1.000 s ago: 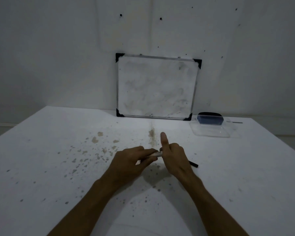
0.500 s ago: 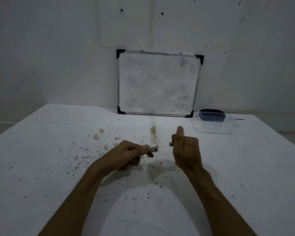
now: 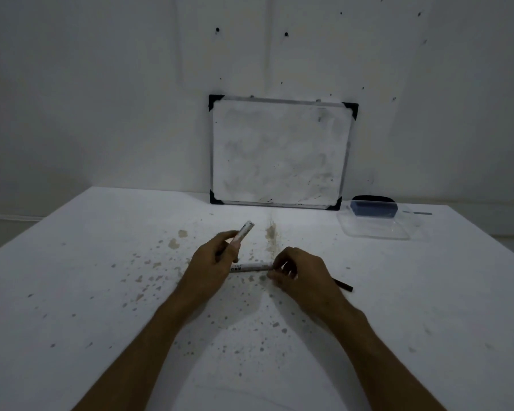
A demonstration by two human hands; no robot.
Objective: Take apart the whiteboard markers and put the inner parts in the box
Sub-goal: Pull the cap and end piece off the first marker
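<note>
Since the hands drew apart, the left hand (image 3: 215,262) grips a marker barrel (image 3: 243,232) tilted upward, and the right hand (image 3: 298,274) now pinches the end of a second marker (image 3: 251,267) between them. A dark rod (image 3: 344,286), likely an inner part, lies on the worktop (image 3: 101,277) just right of that grip. The box (image 3: 377,236) waits far beyond, so nothing looks stowed yet.

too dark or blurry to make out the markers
Head view: dim and bluish, darker at the corners, no glare; soft shadows on the table under the left hand and right hand; tilted marker and level marker show pale; clear box faint.
</note>
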